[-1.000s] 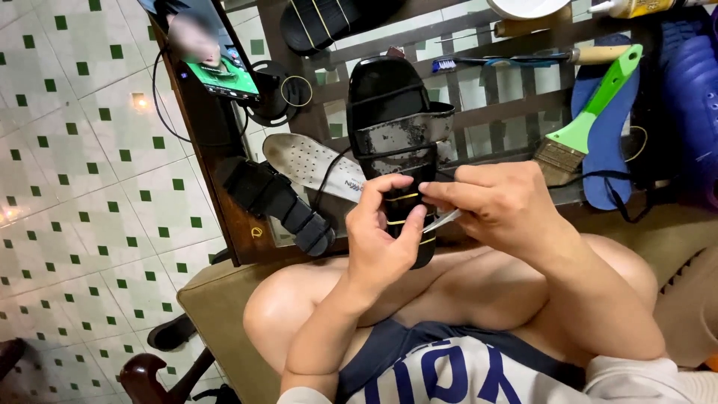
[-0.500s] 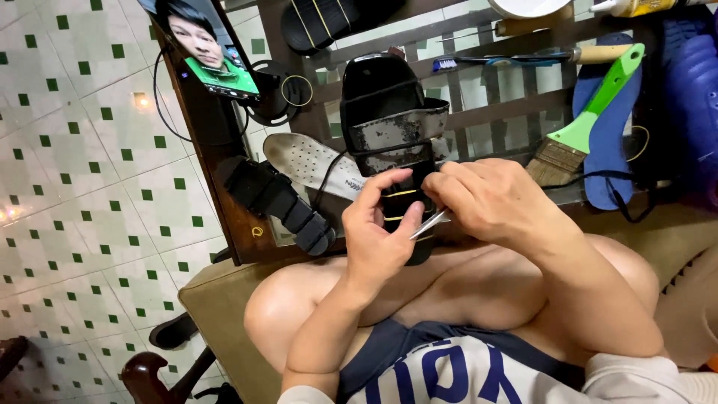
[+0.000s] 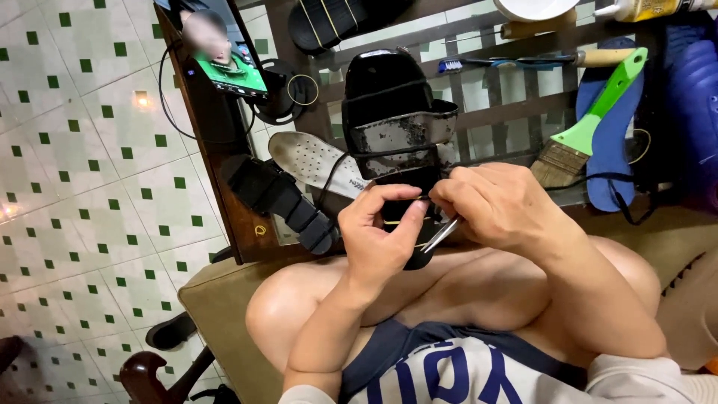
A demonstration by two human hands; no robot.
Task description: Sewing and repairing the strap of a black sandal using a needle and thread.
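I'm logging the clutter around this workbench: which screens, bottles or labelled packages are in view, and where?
Phone screen: top left, propped on the dark wooden bench, rectangular, lit, green band across it.
Squeeze bottle: top right edge, lying sideways, yellowish with pale nozzle.
No other labels visible.

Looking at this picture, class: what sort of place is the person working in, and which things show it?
Probably a small home shoe-repair spot. The left hand and right hand work on a black sandal above a slatted wooden table holding a loose insole, a green-handled brush and a glue bottle.
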